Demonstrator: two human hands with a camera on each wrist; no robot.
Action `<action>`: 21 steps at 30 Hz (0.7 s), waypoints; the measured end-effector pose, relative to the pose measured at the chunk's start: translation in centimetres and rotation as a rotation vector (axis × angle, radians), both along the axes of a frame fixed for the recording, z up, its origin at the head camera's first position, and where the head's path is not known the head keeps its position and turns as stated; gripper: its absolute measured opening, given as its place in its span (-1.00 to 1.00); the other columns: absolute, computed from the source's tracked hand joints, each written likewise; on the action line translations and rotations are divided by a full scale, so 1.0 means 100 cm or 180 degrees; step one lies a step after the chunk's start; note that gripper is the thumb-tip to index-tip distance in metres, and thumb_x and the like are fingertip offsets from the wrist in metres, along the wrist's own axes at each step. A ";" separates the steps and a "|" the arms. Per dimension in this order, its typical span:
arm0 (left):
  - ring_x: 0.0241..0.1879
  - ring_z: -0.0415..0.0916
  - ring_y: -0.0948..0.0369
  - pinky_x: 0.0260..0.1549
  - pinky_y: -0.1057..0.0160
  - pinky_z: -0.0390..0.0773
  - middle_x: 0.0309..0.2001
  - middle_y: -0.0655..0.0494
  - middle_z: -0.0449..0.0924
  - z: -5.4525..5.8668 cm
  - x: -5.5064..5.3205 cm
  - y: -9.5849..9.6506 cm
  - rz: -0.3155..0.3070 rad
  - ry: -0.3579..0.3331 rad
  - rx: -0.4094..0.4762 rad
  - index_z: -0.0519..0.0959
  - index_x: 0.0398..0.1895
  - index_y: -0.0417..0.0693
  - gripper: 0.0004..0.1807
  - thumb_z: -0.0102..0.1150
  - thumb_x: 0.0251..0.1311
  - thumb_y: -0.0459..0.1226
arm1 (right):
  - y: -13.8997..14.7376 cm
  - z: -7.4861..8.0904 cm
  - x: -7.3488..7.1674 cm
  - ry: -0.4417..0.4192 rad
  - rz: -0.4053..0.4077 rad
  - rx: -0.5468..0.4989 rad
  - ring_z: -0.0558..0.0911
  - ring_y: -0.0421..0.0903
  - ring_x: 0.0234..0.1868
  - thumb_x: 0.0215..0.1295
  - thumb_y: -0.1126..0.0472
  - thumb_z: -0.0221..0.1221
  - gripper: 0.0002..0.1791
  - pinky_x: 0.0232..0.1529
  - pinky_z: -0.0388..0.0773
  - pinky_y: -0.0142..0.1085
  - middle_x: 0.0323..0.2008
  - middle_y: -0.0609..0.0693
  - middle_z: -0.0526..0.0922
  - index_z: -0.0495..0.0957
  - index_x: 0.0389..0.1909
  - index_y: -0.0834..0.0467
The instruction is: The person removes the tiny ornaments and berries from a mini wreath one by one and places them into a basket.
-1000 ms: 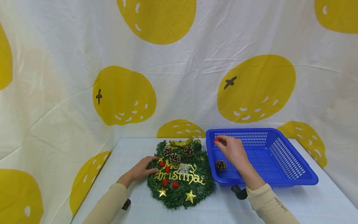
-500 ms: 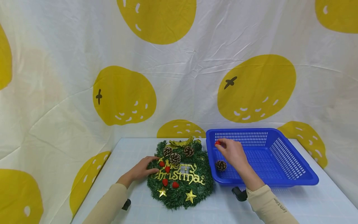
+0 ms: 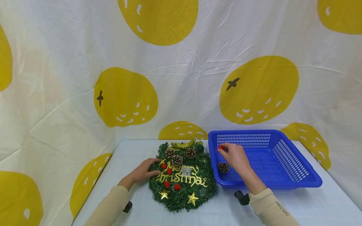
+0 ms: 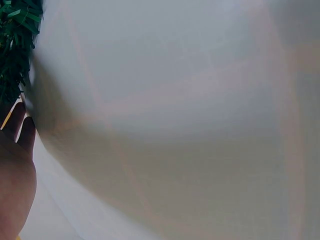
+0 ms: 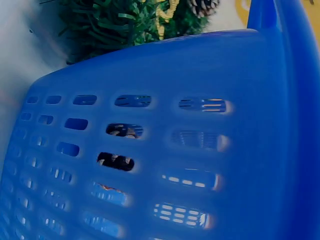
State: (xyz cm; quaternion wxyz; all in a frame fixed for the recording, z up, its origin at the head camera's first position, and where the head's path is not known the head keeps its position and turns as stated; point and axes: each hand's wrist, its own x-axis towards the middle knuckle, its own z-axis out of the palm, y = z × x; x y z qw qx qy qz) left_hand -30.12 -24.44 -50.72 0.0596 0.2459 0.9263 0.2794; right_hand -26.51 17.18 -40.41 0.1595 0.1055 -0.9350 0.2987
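At the left end of the blue basket [image 3: 285,183], pinches one small red berry [image 3: 220,147] between thumb and fingers of right hand [image 3: 235,157]. Holds it with tips close together, berry poking out on the left side. Cannot tell height over basket floor. Nearer the body, has one loose pine cone [image 3: 223,167] inside basket, near the left wall.

Just left of basket, has green wreath [image 3: 179,202] lying flat on pale table [image 3: 135,207]. Rests left hand [image 3: 143,170] at wreath's left edge, thumb and forefinger spread apart, fingers fairly straight; only touches, no grip to be seen. In left wrist view, shows just part of that hand at the picture's left side, two fingers pointing up toward green needles.

On wreath, counts four red berries [image 3: 177,187] over left and lower-middle part, three pine cones [image 3: 177,160] toward the top, gold lettering [image 3: 185,178] reading "Merry Christmas" across the middle, two gold stars [image 3: 193,198] near the bottom, gold ribbon [image 3: 181,145] at the top.

In right wrist view, shows mostly slotted basket wall [image 5: 150,67], plus bits of wreath past the rim.

Wears beige sleeves [image 3: 108,207] on both arms. Behind table, faces white cloth [image 3: 192,103] printed with big yellow fruits [image 3: 260,91].
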 end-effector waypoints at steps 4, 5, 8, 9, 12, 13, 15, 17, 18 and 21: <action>0.34 0.20 -0.17 0.22 -0.28 0.22 0.34 -0.15 0.31 0.001 0.001 0.000 -0.0028 0.0001 0.0027 0.32 0.40 -0.01 -0.32 0.16 0.31 0.07 | 0.000 -0.002 0.001 -0.0026 0.0034 0.0008 0.53 -0.14 -0.50 0.27 0.21 0.29 -0.77 -0.45 0.48 -0.22 -0.31 0.10 0.74 0.72 -0.17 0.28; 0.34 0.20 -0.17 0.22 -0.28 0.22 0.34 -0.14 0.31 0.001 0.001 0.000 -0.0025 0.0000 0.0025 0.32 0.40 -0.01 -0.32 0.16 0.31 0.08 | 0.000 -0.003 0.001 -0.0038 0.0042 0.0012 0.54 -0.13 -0.50 0.27 0.21 0.29 -0.77 -0.45 0.49 -0.22 -0.31 0.11 0.73 0.71 -0.17 0.29; 0.34 0.19 -0.17 0.22 -0.28 0.21 0.34 -0.14 0.31 0.002 0.001 0.001 0.0005 -0.0010 0.0018 0.32 0.40 0.00 -0.32 0.16 0.31 0.08 | 0.000 -0.004 0.001 -0.0119 0.0039 0.0058 0.56 -0.11 -0.48 0.28 0.20 0.29 -0.74 -0.43 0.52 -0.20 -0.30 0.12 0.73 0.70 -0.14 0.30; 0.34 0.19 -0.17 0.22 -0.28 0.21 0.34 -0.14 0.31 0.002 0.001 0.001 0.0015 -0.0010 0.0009 0.32 0.40 0.00 -0.32 0.16 0.31 0.08 | -0.001 -0.005 0.001 -0.0156 0.0044 0.0075 0.56 -0.11 -0.47 0.28 0.19 0.29 -0.74 -0.42 0.52 -0.19 -0.29 0.12 0.73 0.70 -0.13 0.30; 0.35 0.18 -0.17 0.23 -0.27 0.21 0.34 -0.14 0.30 0.002 0.002 0.001 0.0032 -0.0023 -0.0011 0.32 0.41 0.01 -0.33 0.16 0.31 0.07 | -0.002 -0.008 0.001 -0.0289 0.0053 0.0144 0.56 -0.12 -0.47 0.28 0.20 0.28 -0.75 -0.42 0.52 -0.20 -0.31 0.09 0.73 0.70 -0.14 0.29; 0.35 0.18 -0.17 0.23 -0.27 0.21 0.34 -0.14 0.30 0.002 0.002 0.001 0.0029 -0.0022 -0.0010 0.32 0.41 0.01 -0.33 0.16 0.31 0.07 | -0.002 -0.009 0.001 -0.0317 0.0060 0.0163 0.55 -0.13 -0.48 0.28 0.20 0.29 -0.76 -0.43 0.52 -0.21 -0.32 0.08 0.72 0.70 -0.14 0.29; 0.35 0.18 -0.16 0.23 -0.27 0.21 0.34 -0.13 0.30 0.002 0.002 0.001 0.0022 -0.0025 -0.0015 0.32 0.40 0.01 -0.33 0.16 0.31 0.07 | -0.003 -0.011 0.002 -0.0358 0.0080 0.0168 0.52 -0.15 -0.51 0.27 0.23 0.29 -0.79 -0.46 0.50 -0.23 -0.35 0.06 0.72 0.71 -0.17 0.28; 0.35 0.18 -0.16 0.23 -0.26 0.21 0.34 -0.12 0.30 0.002 0.002 0.001 0.0019 -0.0031 -0.0018 0.32 0.41 0.01 -0.33 0.16 0.31 0.07 | -0.004 -0.012 0.002 -0.0376 0.0098 0.0161 0.51 -0.17 -0.54 0.26 0.24 0.30 -0.80 -0.49 0.48 -0.25 -0.37 0.05 0.71 0.71 -0.18 0.28; 0.35 0.19 -0.16 0.23 -0.26 0.22 0.34 -0.12 0.31 0.002 0.002 0.001 0.0025 -0.0031 -0.0014 0.32 0.40 0.01 -0.33 0.16 0.31 0.08 | -0.005 -0.012 0.002 -0.0369 0.0104 0.0163 0.50 -0.18 -0.55 0.26 0.25 0.30 -0.80 -0.50 0.48 -0.25 -0.38 0.05 0.71 0.71 -0.19 0.29; 0.35 0.19 -0.16 0.23 -0.26 0.21 0.34 -0.13 0.30 0.002 0.002 0.001 0.0043 -0.0032 -0.0021 0.32 0.40 0.02 -0.33 0.16 0.31 0.08 | -0.006 -0.012 0.003 -0.0374 0.0129 0.0167 0.52 -0.19 -0.54 0.25 0.25 0.30 -0.80 -0.50 0.49 -0.26 -0.38 0.04 0.71 0.71 -0.18 0.30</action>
